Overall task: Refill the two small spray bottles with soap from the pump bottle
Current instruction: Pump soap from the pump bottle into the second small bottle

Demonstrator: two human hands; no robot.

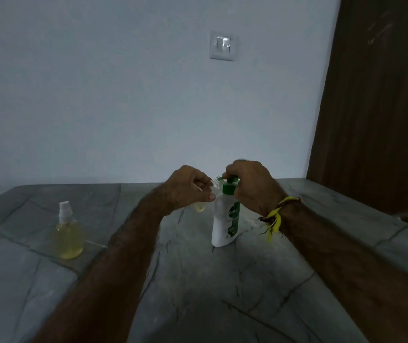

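The pump bottle [225, 219] stands upright mid-surface [198, 280], white plastic, likely stiff and bottom-heavy enough to stay put. The right hand [250, 184] curls over its green pump head, pressing. The left hand [188, 188] pinches a small open spray bottle [201, 205] against the nozzle; it looks light, clear and probably slick with soap, best held round the body. A second spray bottle [67, 237], capped and full of yellow liquid, stands well apart on the left

Pump bottle [225, 224] white, green top – spray bottle [67, 236] pale yellow, white cap – counter [198, 280] grey, dark-veined.
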